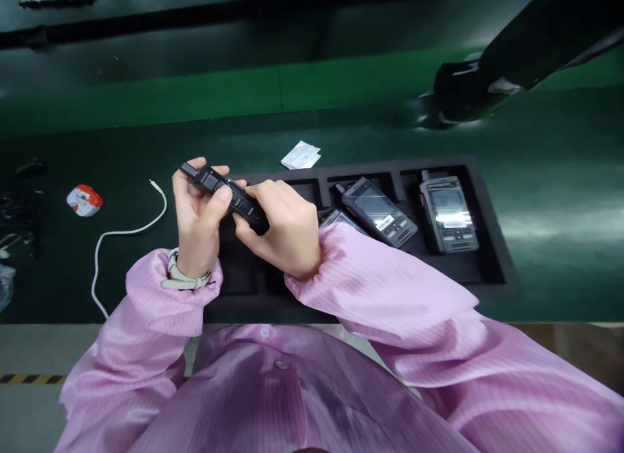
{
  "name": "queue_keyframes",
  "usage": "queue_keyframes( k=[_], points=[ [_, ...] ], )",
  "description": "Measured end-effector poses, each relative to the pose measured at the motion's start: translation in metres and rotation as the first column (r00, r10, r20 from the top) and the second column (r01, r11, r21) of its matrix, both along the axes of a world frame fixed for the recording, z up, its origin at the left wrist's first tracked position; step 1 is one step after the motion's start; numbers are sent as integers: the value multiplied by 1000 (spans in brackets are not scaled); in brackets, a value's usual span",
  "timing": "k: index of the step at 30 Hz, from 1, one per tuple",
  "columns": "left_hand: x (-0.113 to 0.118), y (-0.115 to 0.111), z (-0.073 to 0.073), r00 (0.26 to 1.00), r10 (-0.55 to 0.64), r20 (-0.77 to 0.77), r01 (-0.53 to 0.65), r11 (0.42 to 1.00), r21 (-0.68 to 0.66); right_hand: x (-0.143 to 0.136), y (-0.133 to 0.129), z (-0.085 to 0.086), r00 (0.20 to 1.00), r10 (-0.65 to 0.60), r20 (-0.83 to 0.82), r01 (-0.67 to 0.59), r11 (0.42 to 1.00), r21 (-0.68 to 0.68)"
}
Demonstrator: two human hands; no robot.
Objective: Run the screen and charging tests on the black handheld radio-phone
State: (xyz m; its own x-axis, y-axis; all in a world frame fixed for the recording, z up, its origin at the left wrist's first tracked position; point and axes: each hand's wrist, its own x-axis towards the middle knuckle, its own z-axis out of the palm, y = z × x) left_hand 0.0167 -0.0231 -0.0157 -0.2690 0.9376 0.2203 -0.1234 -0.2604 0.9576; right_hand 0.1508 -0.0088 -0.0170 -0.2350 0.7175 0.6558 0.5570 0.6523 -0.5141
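Note:
A black handheld radio (233, 194) is turned on its side above the left part of a black foam tray (492, 245). My left hand (199, 212) grips its upper end, the thumb pressed on the side with the buttons. Around the lower end my right hand (285, 225) is closed, fingers and thumb on opposite sides. Two more handheld radios lie in the tray, screens up: a tilted radio (377, 209) and a straighter radio (448, 212) at the right. Another radio (341, 219) is mostly hidden by my right sleeve.
Left of the tray a white cable (124, 232) curls over the green table. Beyond it sit a red and white object (84, 200) and dark cords (19, 212). A folded white paper (301, 155) lies behind the tray. A thick dark arm (487, 76) stands at back right.

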Motion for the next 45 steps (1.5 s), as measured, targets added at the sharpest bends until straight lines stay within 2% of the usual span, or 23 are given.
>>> queue_keyframes(
  k=[4, 13, 25, 30, 34, 38, 45],
  points=[
    [-2, 0, -3, 999, 4, 34, -1, 997, -79, 0, -3, -1, 1000, 11, 27, -11, 1000, 3],
    [-3, 3, -9, 999, -9, 43, 17, 981, -193, 5, -1, -4, 998, 64, 20, -62, 992, -111],
    [3, 3, 2, 998, -13, 68, 35, 944, -328, 6, 1, -8, 997, 69, 16, -65, 979, -192],
    [2, 5, -3, 998, -24, 58, 40, 952, -303, 6, 2, -6, 998, 68, 7, -64, 971, -228],
    [0, 8, -18, 1000, 27, 3, -26, 968, -250, 5, 1, -6, 998, 62, 16, -57, 975, -216],
    [-3, 9, -29, 999, 17, 39, -10, 982, -187, 5, -1, -9, 996, 84, -4, -83, 971, -225],
    [-8, 10, -35, 999, 36, -41, -41, 990, -135, 6, -1, -9, 992, 105, -69, -118, 968, -222]
  ],
)
